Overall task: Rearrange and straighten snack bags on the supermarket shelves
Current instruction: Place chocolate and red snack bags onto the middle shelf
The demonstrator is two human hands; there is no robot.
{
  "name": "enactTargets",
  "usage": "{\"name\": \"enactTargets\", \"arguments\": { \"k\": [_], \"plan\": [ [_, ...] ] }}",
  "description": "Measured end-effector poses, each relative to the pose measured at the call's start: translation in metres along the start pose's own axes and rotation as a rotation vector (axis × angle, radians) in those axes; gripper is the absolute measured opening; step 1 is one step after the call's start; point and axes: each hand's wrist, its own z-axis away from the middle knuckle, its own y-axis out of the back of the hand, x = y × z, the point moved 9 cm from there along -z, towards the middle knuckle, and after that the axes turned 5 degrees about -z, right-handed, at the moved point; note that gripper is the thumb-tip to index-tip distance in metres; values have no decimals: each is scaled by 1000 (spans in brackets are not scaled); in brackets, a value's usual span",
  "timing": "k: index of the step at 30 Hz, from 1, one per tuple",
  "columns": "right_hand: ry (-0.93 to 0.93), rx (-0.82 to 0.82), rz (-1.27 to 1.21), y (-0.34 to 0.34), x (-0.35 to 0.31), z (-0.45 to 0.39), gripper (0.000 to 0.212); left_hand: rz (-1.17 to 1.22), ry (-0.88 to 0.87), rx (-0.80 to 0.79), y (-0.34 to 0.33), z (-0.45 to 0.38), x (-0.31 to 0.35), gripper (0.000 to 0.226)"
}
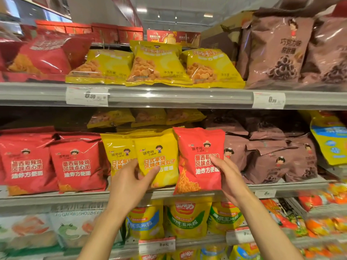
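On the middle shelf [56,198], my right hand [228,177] grips a red noodle snack bag [199,147] by its right edge, upright, between the yellow bags and the brown bags [270,158]. My left hand [131,182] pinches the lower left corner of a yellow snack bag [159,154] that stands just left of the red one. A second yellow bag [117,151] stands behind it to the left. Two matching red bags [77,166] stand upright further left on the same shelf.
The top shelf [169,94] carries leaning red bags [47,55], three yellow bags [155,64] and tall brown bags [277,51]. Price tags [87,95] hang on the shelf rails. The lower shelf holds yellow corn snack bags [187,218] and orange packets [319,212].
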Motion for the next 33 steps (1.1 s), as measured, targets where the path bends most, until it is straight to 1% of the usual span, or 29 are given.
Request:
{"name": "enactTargets", "arguments": {
  "k": [2, 3, 4, 5, 8, 10, 12, 15, 18, 20, 23, 24, 26, 27, 30, 33],
  "plan": [
    [25, 22, 34, 10, -3, 4, 65, -78, -69, -19, -15, -7, 16, 46],
    [44, 35, 46, 15, -6, 7, 66, -100, -90, -46, -23, -10, 21, 41],
    [62, 47, 58, 20, -9, 9, 66, -119, -98, -80, -33, -12, 23, 34],
    [77, 59, 70, 25, -12, 12, 66, -133, -96, -118, -42, -14, 24, 33],
    [113, 107, 83, 42, -19, 21, 64, -140, -89, -200, -66, -17, 26, 45],
    [131, 148, 70, 52, -21, 27, 65, -108, -73, -249, -80, -16, 28, 49],
    [130, 181, 63, 59, -20, 31, 58, -60, -41, -300, -90, -12, 26, 52],
    [120, 215, 55, 65, -13, 36, 43, -46, -26, -311, -93, -8, 24, 54],
    [105, 249, 40, 68, -6, 40, 47, -20, 1, -339, -94, -10, 21, 52],
    [105, 262, 41, 68, -2, 42, 48, -10, 31, -331, -94, -10, 21, 53],
    [107, 270, 47, 69, 3, 47, 42, 8, 50, -209, -85, -1, 20, 54],
    [106, 268, 53, 70, 5, 49, 38, 38, 57, -172, -81, 3, 20, 57],
    [102, 251, 63, 73, 9, 54, 36, 146, 80, -152, -76, 15, 17, 62],
    [99, 232, 63, 74, 11, 57, 39, 197, 89, -159, -74, 21, 15, 59],
    [77, 200, 50, 77, 20, 65, 54, 306, 121, -172, -63, 39, 9, 41],
    [83, 286, 82, 86, 32, 75, 69, 402, 190, -147, -49, 60, 0, 25]
  ]
}}
